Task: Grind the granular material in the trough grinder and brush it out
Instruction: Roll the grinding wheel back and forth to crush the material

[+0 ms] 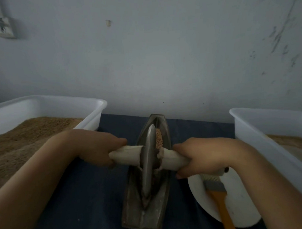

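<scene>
Two hands on the roller handle, wheel standing in the trough grinder [147, 215].

Left hand [98, 150] grips the left end of the pale handle [126, 154] w/ fingers curled round it; right hand [198, 157] grips the right end the same way. Metal wheel [148, 162] sits upright on edge in the trough's groove, about mid-length. Granular material [158, 138] shows as a tan clump just far-right of the wheel, inside the trough. Trough lies lengthwise near-to-far on a dark blue cloth [84, 193]. Left: white bin [49, 107] holding brown grain. Right: 2nd white bin [260, 127], some tan powder in it. Near right: white plate [199, 189] w/ a brush [218, 196] lying on it, orange handle pointing near.
</scene>
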Tool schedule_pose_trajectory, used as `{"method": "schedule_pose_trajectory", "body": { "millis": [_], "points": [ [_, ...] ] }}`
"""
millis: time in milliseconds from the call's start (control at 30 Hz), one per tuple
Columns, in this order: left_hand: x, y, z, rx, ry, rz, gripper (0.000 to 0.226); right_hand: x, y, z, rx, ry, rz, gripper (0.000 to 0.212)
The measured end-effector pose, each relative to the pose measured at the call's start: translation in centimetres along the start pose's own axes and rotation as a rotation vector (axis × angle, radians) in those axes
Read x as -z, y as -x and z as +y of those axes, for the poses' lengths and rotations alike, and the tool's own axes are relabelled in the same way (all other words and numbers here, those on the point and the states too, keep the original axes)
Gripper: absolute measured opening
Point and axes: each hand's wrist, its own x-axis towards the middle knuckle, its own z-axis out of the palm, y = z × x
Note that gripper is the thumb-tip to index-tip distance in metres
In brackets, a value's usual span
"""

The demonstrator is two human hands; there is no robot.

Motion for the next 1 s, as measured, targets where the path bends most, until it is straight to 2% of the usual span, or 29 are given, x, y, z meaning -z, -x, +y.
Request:
{"method": "schedule_pose_trajectory", "body": {
  "millis": [100, 200, 267, 333, 400, 467, 567, 767, 833, 1000],
  "points": [
    [-0.5, -1.5, -0.1, 0.04, -0.048, 0.111, 0.025, -0.4, -1.3, 0.7, -0.037, -0.008, 0.078, 0.032],
    [-1.5, -3.8, -0.4, 0.115, -0.196, 0.402, 0.029, -1.1, -3.2, 2.0, -0.093, -0.012, 0.219, 0.024],
    [-2.3, -5.5, -0.7, 0.154, -0.287, 0.613, 0.033, -2.0, -4.4, 2.7, -0.146, 0.071, 0.401, 0.024],
    [-2.9, -6.7, -0.9, 0.187, -0.31, 0.758, 0.036, -3.0, -5.6, 3.2, -0.178, 0.21, 0.631, 0.028],
    [-3.4, -7.3, -0.9, 0.202, -0.295, 0.836, 0.039, -3.5, -6.3, 3.5, -0.172, 0.259, 0.767, 0.03],
    [-3.6, -7.6, -1.0, 0.193, -0.282, 0.867, 0.039, -3.6, -6.5, 3.5, -0.148, 0.25, 0.808, 0.029],
    [-3.1, -7.0, -1.2, 0.16, -0.252, 0.79, 0.036, -3.3, -6.1, 3.5, -0.142, 0.293, 0.727, 0.028],
    [-1.1, -2.7, 0.0, 0.083, -0.14, 0.29, 0.031, -1.2, -3.1, 2.0, -0.041, 0.027, 0.236, 0.03],
    [-0.7, -1.2, 0.5, 0.046, -0.101, 0.156, 0.025, -0.7, -1.9, 1.4, 0.003, -0.007, 0.125, 0.032],
    [-0.1, 0.7, 0.7, 0.016, -0.06, 0.03, 0.024, -0.1, -0.3, 0.8, 0.049, -0.024, -0.009, 0.037]
  ]
}}
